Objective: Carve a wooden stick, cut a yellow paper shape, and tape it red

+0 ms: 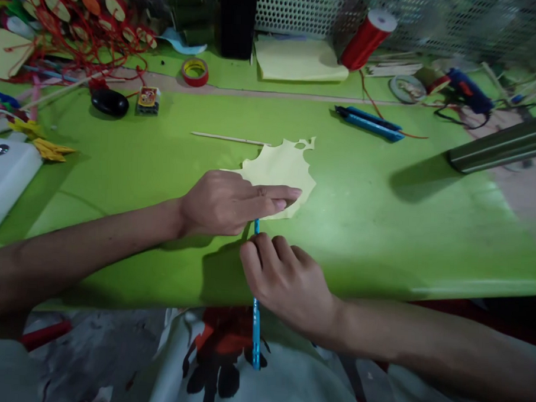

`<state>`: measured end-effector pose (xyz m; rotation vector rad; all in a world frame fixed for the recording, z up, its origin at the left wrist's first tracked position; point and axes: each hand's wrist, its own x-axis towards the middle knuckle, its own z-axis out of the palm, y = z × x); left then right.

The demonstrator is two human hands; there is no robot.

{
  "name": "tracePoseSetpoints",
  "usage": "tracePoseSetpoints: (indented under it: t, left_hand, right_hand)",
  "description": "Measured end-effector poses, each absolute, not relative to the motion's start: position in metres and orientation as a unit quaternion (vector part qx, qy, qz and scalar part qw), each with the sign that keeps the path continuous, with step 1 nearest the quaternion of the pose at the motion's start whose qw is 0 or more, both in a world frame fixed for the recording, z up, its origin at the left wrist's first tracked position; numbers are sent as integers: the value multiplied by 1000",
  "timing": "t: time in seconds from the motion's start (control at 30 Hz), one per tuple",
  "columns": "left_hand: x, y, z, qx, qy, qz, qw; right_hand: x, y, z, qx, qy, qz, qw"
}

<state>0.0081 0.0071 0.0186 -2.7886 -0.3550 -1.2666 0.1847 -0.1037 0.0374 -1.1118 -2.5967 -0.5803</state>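
A pale yellow paper with a jagged, scalloped edge [281, 166] lies on the green table [364, 229]. My left hand [232, 202] rests over its lower left part, two fingers stretched to the right across it. Just below, my right hand [286, 279] is closed round a slim blue pen [256, 331], whose lower end sticks out past the table's front edge. The pen's upper end passes under my left hand, so its tip is hidden. A thin wooden stick [228, 138] touches or nearly touches the paper's upper left edge.
Two blue pens [371, 124] lie at the right, near a metal cylinder [501, 143]. At the back stand a red spool [368, 39], folded yellow paper [301, 59] and a tape roll [195, 72]. A black mouse [109, 102] and white device [6, 180] are left.
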Motion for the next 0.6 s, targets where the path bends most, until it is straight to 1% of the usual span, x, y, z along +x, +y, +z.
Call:
tracePoseSetpoints:
  t: [0.33,0.6]
  left_hand:
    - [10,7,21,-899,-107,-424,32]
    - [9,8,19,-899,-112,-422,30]
  right_hand:
    - [177,-103,39,-383,-894,-216,83]
    - [173,-105,41,-386,-894,-215,72]
